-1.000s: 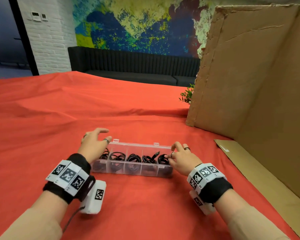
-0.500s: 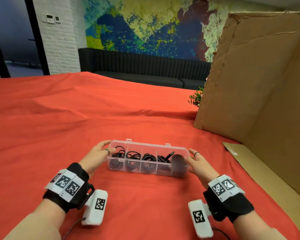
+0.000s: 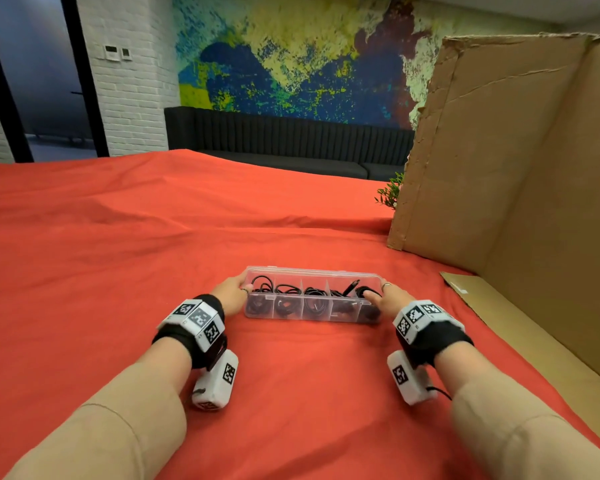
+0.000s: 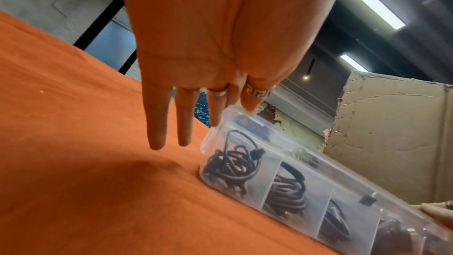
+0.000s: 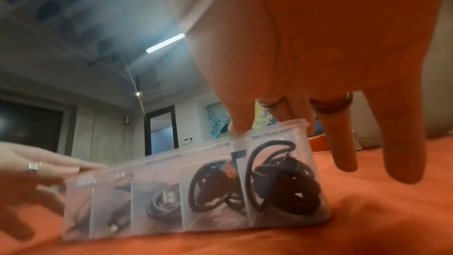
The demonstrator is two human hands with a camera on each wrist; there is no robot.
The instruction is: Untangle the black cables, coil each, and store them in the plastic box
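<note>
The clear plastic box (image 3: 312, 272) lies on the red cloth with its lid down. Coiled black cables (image 3: 284, 291) fill its compartments, one coil per compartment where I can see them. My left hand (image 3: 231, 292) is at the box's left end, fingers straight, with two fingertips touching the corner of the box (image 4: 269, 164). My right hand (image 3: 383, 297) is at the right end, thumb resting on the lid, the other fingers straight down beside the end wall of the box (image 5: 159, 201). The cables (image 5: 282, 177) show through the wall.
A tall cardboard screen (image 3: 516, 161) stands at the right, with a flat cardboard sheet (image 3: 534, 341) along the table's right side. Red cloth (image 3: 118, 254) covers the table on the left and beyond the box. A small green plant (image 3: 390, 194) peeks out behind the cardboard.
Both hands have gone from over the top of the box to its two ends. The box now sits farther from me, near the table's middle.
</note>
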